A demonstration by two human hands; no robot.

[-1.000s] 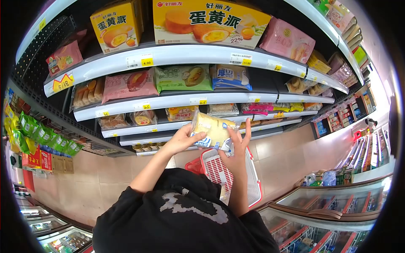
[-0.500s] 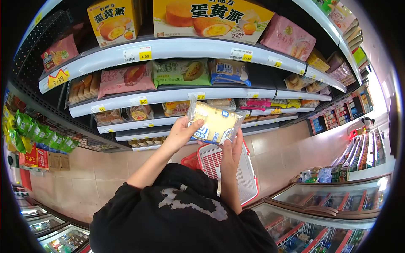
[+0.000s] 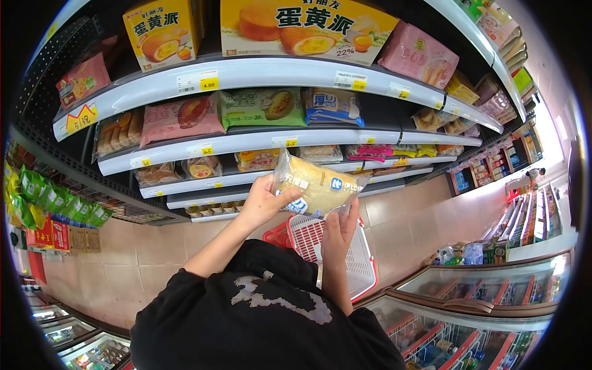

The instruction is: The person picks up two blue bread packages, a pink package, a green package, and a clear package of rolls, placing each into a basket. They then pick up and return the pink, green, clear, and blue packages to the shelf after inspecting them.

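Observation:
A clear plastic pack of sliced bread (image 3: 317, 185) with blue and white print is held up in front of the shelves. My left hand (image 3: 264, 200) grips its left side, thumb across the front. At its lower right corner, my right hand (image 3: 340, 228) holds the pack between thumb and fingers. The bread's top edge side is tilted toward me. Below my hands, partly covered by my right forearm, a red and white shopping basket (image 3: 369, 262) appears. Behind the pack, a similar blue-and-white bread pack (image 3: 334, 106) sits on the second shelf.
Curved shelves carry a yellow pie box (image 3: 308, 28), a pink bread pack (image 3: 182, 116) and a green bread pack (image 3: 263, 108). Glass-topped freezers (image 3: 487, 290) stand at the lower right. Green snack bags (image 3: 55, 194) hang on the left.
The bread pack has tipped in my hands, so its face shows at a different angle and more of its upper side is visible. Both hands keep hold of it.

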